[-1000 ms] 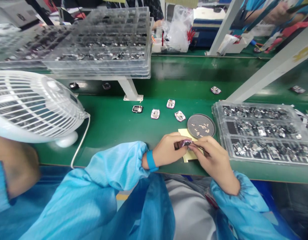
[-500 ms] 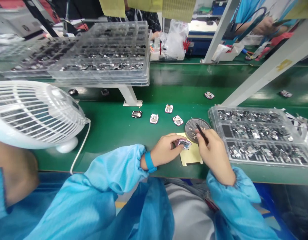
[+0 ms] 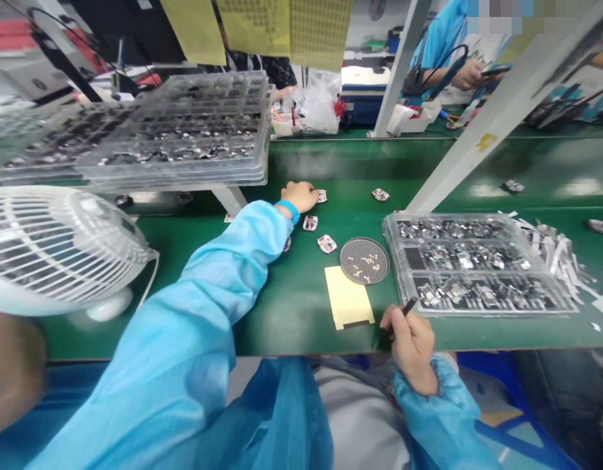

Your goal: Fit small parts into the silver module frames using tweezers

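My left hand (image 3: 299, 194) is stretched far forward over the green bench, fingers curled on a small metal case (image 3: 322, 196). My right hand (image 3: 410, 339) rests at the near edge of the bench, closed round black tweezers (image 3: 408, 307). Between the hands lie a yellow pad (image 3: 348, 297) and a round perforated disc (image 3: 364, 260) with several tiny parts on it. Two more small cases (image 3: 310, 223) (image 3: 327, 244) lie beside my left sleeve. Another case (image 3: 380, 194) sits further right.
A clear tray (image 3: 478, 261) full of small metal parts lies right of the disc. A white fan (image 3: 61, 245) stands at the left. Stacked clear trays (image 3: 174, 130) sit on a raised shelf. A slanted white post (image 3: 458, 156) crosses above. Another person's hands work at the far right.
My left hand has carried the small case away from the yellow pad and reached forward to the row of cases. My right hand has drawn back from the disc to the bench edge.
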A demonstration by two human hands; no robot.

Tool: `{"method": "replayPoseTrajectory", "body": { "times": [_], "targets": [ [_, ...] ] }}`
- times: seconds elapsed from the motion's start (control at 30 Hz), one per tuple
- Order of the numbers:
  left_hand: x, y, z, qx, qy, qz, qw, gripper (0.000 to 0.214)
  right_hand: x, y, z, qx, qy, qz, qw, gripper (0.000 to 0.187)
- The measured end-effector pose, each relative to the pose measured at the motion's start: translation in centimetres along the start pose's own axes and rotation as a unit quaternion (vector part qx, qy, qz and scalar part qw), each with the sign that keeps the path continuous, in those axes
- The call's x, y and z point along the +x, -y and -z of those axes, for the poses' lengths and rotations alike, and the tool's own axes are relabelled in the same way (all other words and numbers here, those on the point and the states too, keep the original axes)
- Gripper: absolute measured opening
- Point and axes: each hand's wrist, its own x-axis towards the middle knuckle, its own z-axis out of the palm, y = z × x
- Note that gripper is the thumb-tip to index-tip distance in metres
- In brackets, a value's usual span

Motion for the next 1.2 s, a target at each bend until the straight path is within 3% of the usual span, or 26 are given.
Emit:
{"method": "replayPoseTrajectory", "body": {
  "times": [0.1,0.2,0.27,0.33,0.43,0.53,0.6,0.67,0.73,0.8,0.87,0.93,1.0,1.1,1.2],
  "targets": [
    [2.9,-3.6,-2.2,0.039,0.004,-0.031,0.999,0.048,-0.1,-0.3,0.0,0.027,0.006,-0.06,0.998,0.039],
    [3.8,-8.2,-5.7,0.04,0.049,-0.072,0.995,0.06,0.0,-0.2,-0.1,0.064,0.026,-0.06,0.996,0.034],
    [4.2,-10.7,-7.7,0.032,0.054,-0.081,0.995,0.072,0.1,-0.1,-0.2,0.09,0.036,-0.049,0.994,0.022],
    [4.4,-12.5,-8.8,0.021,0.044,-0.083,0.995,0.074,0.3,-0.1,-0.3,0.111,0.043,-0.048,0.992,0.017],
    [4.5,-13.6,-9.0,-0.01,0.044,-0.086,0.995,0.062,0.3,-0.3,-0.5,0.128,0.05,-0.057,0.989,0.015],
    [3.0,-13.1,-7.8,-0.061,0.07,-0.099,0.991,0.047,0.3,-0.5,-0.5,0.131,0.061,-0.031,0.989,0.007],
    [0.4,-11.9,-6.6,-0.154,0.104,-0.107,0.977,0.04,0.3,-0.5,-0.5,0.136,0.088,-0.007,0.987,0.007],
    [-3.4,-10.2,-5.0,-0.344,0.162,-0.082,0.921,0.045,0.3,-0.4,-0.5,0.146,0.126,-0.005,0.981,0.008],
    [-7.9,-8.0,-3.5,-0.467,0.223,-0.047,0.854,0.056,0.4,-0.2,-0.5,0.155,0.156,-0.025,0.975,0.009],
    [-12.3,-5.9,-2.2,-0.521,0.278,-0.02,0.807,0.057,0.6,-0.2,-0.4,0.156,0.173,-0.052,0.971,0.01],
    [-16.0,-4.2,-1.7,-0.537,0.315,-0.012,0.783,0.042,0.6,-0.2,-0.4,0.151,0.184,-0.074,0.968,0.012],
    [-18.5,-3.1,-1.9,-0.523,0.329,-0.008,0.786,0.029,0.6,-0.3,-0.4,0.145,0.189,-0.083,0.968,0.014],
    [-20.0,-2.4,-2.6,-0.482,0.318,-0.03,0.816,0.024,0.5,-0.4,-0.4,0.145,0.188,-0.082,0.968,0.014],
    [-20.7,-2.0,-3.6,-0.386,0.28,-0.081,0.875,0.021,0.4,-0.4,-0.5,0.155,0.182,-0.075,0.968,0.016],
    [-20.6,-1.9,-3.7,-0.306,0.246,-0.119,0.912,0.023,0.4,-0.4,-0.5,0.158,0.178,-0.073,0.968,0.018]
  ]
}}
